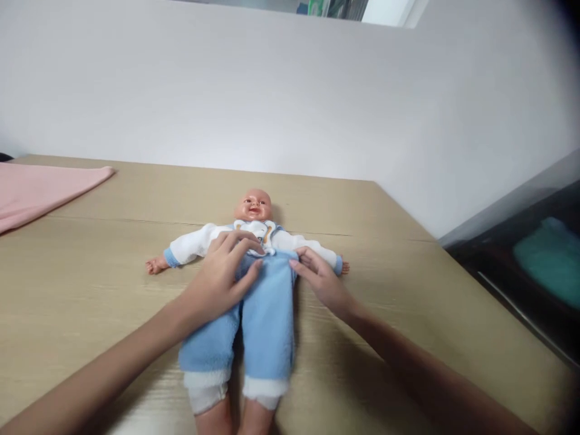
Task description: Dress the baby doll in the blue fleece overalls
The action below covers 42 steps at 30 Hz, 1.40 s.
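Note:
A baby doll (pixel 254 207) lies on its back on the wooden table (pixel 90 290), head away from me and arms spread. It wears a white top (pixel 194 243) with blue cuffs and light blue fleece trousers (pixel 267 326) with white cuffs. My left hand (pixel 224 272) rests on the doll's belly, fingers curled over the left side of the trousers' waistband. My right hand (pixel 319 277) pinches the waistband at the doll's other hip. Both bare legs reach toward the bottom edge.
A folded pink cloth (pixel 40 190) lies at the table's far left. A white wall (pixel 290 90) stands behind the table. To the right, below the table's edge, a dark bin (pixel 521 266) holds something teal (pixel 550 260).

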{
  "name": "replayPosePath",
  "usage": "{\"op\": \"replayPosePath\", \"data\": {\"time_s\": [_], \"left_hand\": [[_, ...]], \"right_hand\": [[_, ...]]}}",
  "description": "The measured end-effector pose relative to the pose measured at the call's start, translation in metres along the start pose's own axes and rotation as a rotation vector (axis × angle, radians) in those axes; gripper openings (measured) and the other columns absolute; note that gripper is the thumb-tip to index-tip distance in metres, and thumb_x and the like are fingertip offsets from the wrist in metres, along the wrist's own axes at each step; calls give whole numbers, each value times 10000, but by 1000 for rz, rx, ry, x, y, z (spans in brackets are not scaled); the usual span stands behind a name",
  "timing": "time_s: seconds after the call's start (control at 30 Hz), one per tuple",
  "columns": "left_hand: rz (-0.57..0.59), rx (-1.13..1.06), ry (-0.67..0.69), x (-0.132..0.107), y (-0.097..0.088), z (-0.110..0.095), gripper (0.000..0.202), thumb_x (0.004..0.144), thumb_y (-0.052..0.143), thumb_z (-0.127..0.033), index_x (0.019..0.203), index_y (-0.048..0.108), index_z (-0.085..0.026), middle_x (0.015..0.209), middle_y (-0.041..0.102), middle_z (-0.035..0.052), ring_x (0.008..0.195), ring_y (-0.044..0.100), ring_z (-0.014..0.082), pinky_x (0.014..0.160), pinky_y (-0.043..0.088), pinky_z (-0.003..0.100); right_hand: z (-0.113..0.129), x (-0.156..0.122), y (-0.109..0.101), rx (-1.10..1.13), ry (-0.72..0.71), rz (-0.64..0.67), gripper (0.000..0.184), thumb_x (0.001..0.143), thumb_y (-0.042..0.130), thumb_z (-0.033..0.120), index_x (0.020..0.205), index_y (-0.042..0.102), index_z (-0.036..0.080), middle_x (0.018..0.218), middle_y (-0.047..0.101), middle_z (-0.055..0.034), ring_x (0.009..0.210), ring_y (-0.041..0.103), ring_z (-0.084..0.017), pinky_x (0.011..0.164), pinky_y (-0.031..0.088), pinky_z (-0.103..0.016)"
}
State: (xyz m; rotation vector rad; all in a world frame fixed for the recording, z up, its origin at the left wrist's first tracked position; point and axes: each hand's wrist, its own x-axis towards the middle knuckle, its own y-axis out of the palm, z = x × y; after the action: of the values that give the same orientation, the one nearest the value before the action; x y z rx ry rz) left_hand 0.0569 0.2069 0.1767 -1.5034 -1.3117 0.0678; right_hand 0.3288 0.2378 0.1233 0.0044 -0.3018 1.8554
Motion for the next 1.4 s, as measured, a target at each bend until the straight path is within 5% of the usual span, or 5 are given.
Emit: {"op": "replayPosePath", "data": {"time_s": [0.27, 0.53, 0.93, 1.23, 1.4], "left_hand": [[-68, 158, -276, -108, -2, -77, 476, 1100, 714, -396, 1553, 581, -333, 1731, 519, 149, 1547, 526, 431, 1200, 545, 656], [-97, -58, -492, -202, 12, -72, 882, 1029, 790, -445, 1762, 325, -293, 1641, 615, 228, 1511, 673, 474, 1135, 673, 714], [-131, -239, -760, -201, 10, -77, 717, 974, 868, -617, 1540, 595, -273, 1440, 757, 164, 1330, 776, 426, 1108, 657, 695], [-141, -193, -782, -191, 2, -80, 506, 945, 854, -709, 998, 631, -258, 871, 726, 16, 772, 719, 263, 679, 575, 382], [-154, -199, -752, -191, 4, -76, 518, 932, 870, -710, 905, 607, -265, 855, 695, 11, 790, 703, 266, 684, 575, 379]], "right_hand": [[-24, 14, -1, 78, 11, -14, 398, 951, 816, 646, 1094, 714, 288, 1093, 771, -56, 1117, 722, -312, 1041, 589, -445], [-23, 10, -7, -106, -72, -111, 185, 974, 640, 452, 1036, 690, 285, 1040, 700, -38, 1096, 641, -314, 1046, 483, -449], [-30, 12, -3, -240, -102, -175, 330, 1066, 604, 603, 1001, 649, 283, 989, 682, -28, 998, 643, -287, 989, 510, -425], [-27, 9, 1, -327, -194, -414, 288, 1150, 543, 565, 1082, 605, 293, 1016, 691, -59, 973, 681, -303, 964, 555, -460], [-20, 9, -2, -478, -264, -523, 241, 1156, 591, 478, 1079, 711, 284, 1116, 745, -106, 1075, 674, -342, 1065, 520, -524]]}}
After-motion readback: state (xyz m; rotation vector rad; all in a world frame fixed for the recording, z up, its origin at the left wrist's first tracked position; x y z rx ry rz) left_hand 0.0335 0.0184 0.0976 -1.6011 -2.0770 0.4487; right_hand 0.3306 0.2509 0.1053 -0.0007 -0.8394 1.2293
